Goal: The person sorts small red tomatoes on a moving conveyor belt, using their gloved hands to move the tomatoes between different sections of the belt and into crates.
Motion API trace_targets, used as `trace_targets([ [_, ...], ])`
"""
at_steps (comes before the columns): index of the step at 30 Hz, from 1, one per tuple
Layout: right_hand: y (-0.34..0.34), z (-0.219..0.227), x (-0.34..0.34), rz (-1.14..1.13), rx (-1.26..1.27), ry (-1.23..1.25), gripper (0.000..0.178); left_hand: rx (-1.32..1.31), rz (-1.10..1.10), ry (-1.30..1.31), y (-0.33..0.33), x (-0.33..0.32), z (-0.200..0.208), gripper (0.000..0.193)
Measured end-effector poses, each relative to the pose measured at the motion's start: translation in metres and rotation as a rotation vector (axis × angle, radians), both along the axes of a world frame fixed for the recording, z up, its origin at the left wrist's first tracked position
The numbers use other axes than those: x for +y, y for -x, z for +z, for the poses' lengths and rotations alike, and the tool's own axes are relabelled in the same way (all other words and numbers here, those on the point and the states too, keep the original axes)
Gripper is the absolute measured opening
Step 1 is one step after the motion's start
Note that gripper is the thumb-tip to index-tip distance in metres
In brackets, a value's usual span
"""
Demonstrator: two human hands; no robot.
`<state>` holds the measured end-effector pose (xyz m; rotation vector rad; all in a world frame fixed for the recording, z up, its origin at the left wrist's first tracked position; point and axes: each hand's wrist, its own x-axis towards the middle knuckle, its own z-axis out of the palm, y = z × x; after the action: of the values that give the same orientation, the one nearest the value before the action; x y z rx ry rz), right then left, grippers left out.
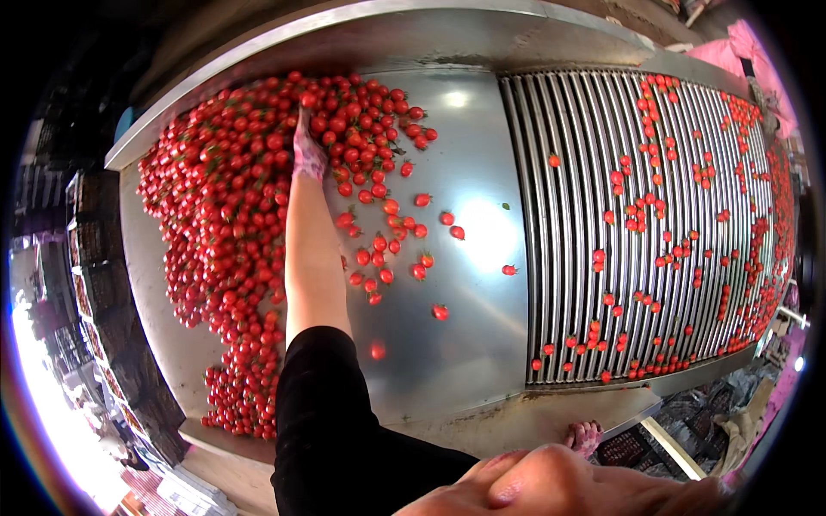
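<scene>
left hand (pixel 310 156) among piled red tomatoes (pixel 232 181) on metal tray (pixel 447 344), beside rollers (pixel 568 258); right hand (pixel 586 437) lower right; cannot tell either's opening or hold.

My left hand (pixel 309 156) reaches, black-sleeved (pixel 323 387), into a big heap of red tomatoes (pixel 228 206) on a metal table (pixel 460 353). Loose ones lie scattered to its right; more dot the steel rollers (pixel 564 275) beyond. My right hand (pixel 586 437) is near the table's front edge.
</scene>
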<state>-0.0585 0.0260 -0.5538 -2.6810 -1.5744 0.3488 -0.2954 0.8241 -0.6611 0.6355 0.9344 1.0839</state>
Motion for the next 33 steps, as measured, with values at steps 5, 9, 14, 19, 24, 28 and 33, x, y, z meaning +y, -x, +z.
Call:
trace_targets([
  [5, -0.003, 0.002, 0.023, 0.037, 0.154, 0.045, 0.024, 0.205, -0.323, -0.166, -0.073, 0.048, -0.047, 0.055],
  [9, 0.001, 0.017, 0.013, -0.057, 0.144, 0.134, 0.032, 0.224, -0.807, 0.061, -0.266, -0.093, -0.054, 0.051],
  [14, -0.003, 0.002, 0.031, 0.025, 0.213, 0.041, 0.033, 0.131, -0.792, -0.337, -0.293, -0.284, -0.115, 0.046],
  [19, 0.003, 0.006, 0.026, 0.027, 0.133, -0.012, 0.031, 0.600, -1.376, -1.331, -0.209, -0.495, -0.099, 0.066],
  [24, 0.005, -0.001, 0.037, 0.040, 0.150, -0.072, 0.030, 0.450, -1.732, -1.637, -0.046, -0.581, -0.119, 0.062],
  [28, 0.005, -0.004, 0.021, 0.002, 0.163, -0.090, 0.029, 0.721, -1.716, -1.425, -0.008, -0.506, -0.107, 0.066],
  [33, 0.006, 0.000, 0.025, 0.007, 0.126, -0.111, 0.029, 1.547, -1.084, -1.116, 0.018, -0.384, -0.078, 0.068],
])
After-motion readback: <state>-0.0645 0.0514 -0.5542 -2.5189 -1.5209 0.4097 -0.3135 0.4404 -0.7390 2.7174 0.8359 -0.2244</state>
